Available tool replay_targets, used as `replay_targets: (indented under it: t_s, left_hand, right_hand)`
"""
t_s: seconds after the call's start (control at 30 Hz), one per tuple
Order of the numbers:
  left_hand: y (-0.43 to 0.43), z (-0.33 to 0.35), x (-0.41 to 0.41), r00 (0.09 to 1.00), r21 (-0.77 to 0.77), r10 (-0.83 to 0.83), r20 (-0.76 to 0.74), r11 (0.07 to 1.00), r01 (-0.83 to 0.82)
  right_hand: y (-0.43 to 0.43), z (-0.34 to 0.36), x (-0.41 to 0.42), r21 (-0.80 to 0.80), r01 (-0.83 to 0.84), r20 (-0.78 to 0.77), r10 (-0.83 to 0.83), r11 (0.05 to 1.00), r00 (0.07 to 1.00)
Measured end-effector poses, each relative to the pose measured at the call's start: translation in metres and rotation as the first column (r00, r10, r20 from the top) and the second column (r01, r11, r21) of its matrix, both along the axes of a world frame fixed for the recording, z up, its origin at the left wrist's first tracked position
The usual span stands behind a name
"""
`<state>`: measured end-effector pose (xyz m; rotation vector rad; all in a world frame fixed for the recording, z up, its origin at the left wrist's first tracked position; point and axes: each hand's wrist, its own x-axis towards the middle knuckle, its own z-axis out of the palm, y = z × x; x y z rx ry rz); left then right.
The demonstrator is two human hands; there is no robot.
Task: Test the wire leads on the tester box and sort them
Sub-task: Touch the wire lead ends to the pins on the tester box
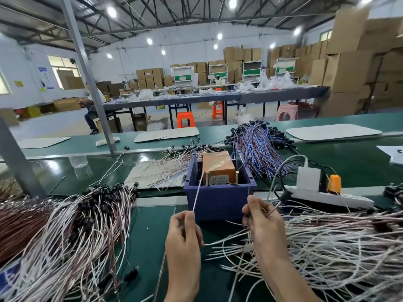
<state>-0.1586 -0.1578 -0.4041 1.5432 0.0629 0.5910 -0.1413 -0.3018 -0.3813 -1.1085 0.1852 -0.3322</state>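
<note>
Now your left hand [184, 236] pinches a white lead [197, 192] reaching the left post [206, 178] of the tester box [218, 205]; your right hand [261, 223] fingers [253, 203] pinch a second lead [249, 192].

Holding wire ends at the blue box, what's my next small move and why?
Probably bring the wire end in the right hand onto the right brass post of the blue plastic tester box: the white lead pinched by the left hand reaches the left brass post, but the right end sits short.
</note>
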Motion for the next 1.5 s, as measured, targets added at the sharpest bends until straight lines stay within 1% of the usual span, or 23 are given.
replay_targets:
  t_s: [0.13, 0.23, 0.27, 0.33, 0.4, 0.43, 0.57, 0.7, 0.73, 0.77, 0.83, 0.93, 1.03, 1.1, 1.23, 1.37, 1.5]
  left_hand:
    - [0.002, -0.006, 0.001, 0.997, -0.021, 0.069, -0.037, 0.997, -0.07]
    - [0.004, -0.006, 0.002, 0.994, -0.05, 0.076, -0.073, 0.996, -0.079]
    - [0.004, -0.005, 0.002, 0.994, -0.058, 0.07, -0.08, 0.996, -0.074]
    - [0.004, -0.003, 0.002, 0.995, -0.047, 0.07, -0.069, 0.996, -0.074]
    - [0.002, -0.003, -0.001, 0.996, 0.005, 0.086, -0.024, 0.996, -0.086]
    - [0.001, -0.004, -0.002, 0.996, 0.042, 0.092, 0.002, 0.995, -0.092]
    - [-0.001, -0.008, -0.006, 0.995, 0.199, 0.097, 0.027, 0.975, -0.1]
    - [-0.001, -0.011, -0.003, 0.993, 0.256, 0.116, 0.017, 0.96, -0.116]
    - [-0.001, -0.011, -0.003, 0.993, 0.267, 0.117, 0.018, 0.956, -0.118]
    - [-0.001, -0.011, -0.003, 0.993, 0.28, 0.118, 0.019, 0.953, -0.118]
    - [-0.001, -0.011, -0.004, 0.992, 0.296, 0.128, 0.011, 0.947, -0.125]
    - [-0.002, -0.011, -0.005, 0.99, 0.297, 0.141, -0.004, 0.946, -0.134]
    - [-0.003, -0.009, -0.005, 0.991, 0.295, 0.133, -0.009, 0.948, -0.124]
    - [-0.004, -0.008, -0.005, 0.992, 0.294, 0.125, -0.018, 0.949, -0.114]
    - [-0.003, -0.008, -0.005, 0.992, 0.288, 0.121, -0.018, 0.951, -0.111]
    - [-0.004, -0.009, -0.004, 0.992, 0.288, 0.124, -0.004, 0.95, -0.117]
    - [-0.005, -0.011, -0.003, 0.993, 0.319, 0.116, 0.005, 0.941, -0.111]
  right_hand:
    - [0.0, -0.006, 0.006, 0.148, -0.067, 0.01, 0.066, 0.987, 0.998]
    - [0.0, -0.01, 0.003, 0.151, -0.084, 0.027, 0.081, 0.985, 0.996]
    - [0.0, -0.009, 0.001, 0.131, -0.081, 0.032, 0.078, 0.988, 0.996]
    - [-0.001, -0.008, -0.003, 0.023, -0.044, 0.037, 0.043, 0.999, 0.998]
    - [-0.003, -0.008, -0.005, -0.105, 0.013, 0.026, -0.01, 0.994, 1.0]
    - [-0.003, -0.007, -0.006, -0.144, 0.032, 0.022, -0.03, 0.989, 0.999]
    - [-0.002, -0.005, -0.01, -0.201, 0.077, 0.061, -0.066, 0.977, 0.996]
    - [-0.001, -0.006, -0.006, -0.212, 0.092, 0.089, -0.075, 0.973, 0.993]
    - [-0.001, -0.007, -0.005, -0.205, 0.094, 0.085, -0.078, 0.974, 0.993]
    - [-0.001, -0.007, -0.003, -0.163, 0.086, 0.074, -0.074, 0.983, 0.994]
    - [-0.001, -0.007, -0.002, -0.036, 0.046, 0.05, -0.044, 0.998, 0.998]
    - [-0.005, -0.006, -0.001, 0.105, 0.037, 0.007, -0.038, 0.994, 0.999]
    - [-0.008, -0.006, 0.0, 0.17, 0.018, -0.009, -0.016, 0.985, 1.0]
    - [-0.008, -0.004, 0.001, 0.141, 0.012, -0.002, -0.012, 0.99, 1.0]
    - [-0.002, 0.003, 0.006, -0.054, 0.052, 0.042, -0.05, 0.997, 0.998]
    - [0.005, 0.005, 0.01, -0.095, 0.113, 0.038, -0.11, 0.989, 0.993]
    - [0.007, 0.005, 0.012, -0.113, 0.131, 0.037, -0.127, 0.985, 0.991]
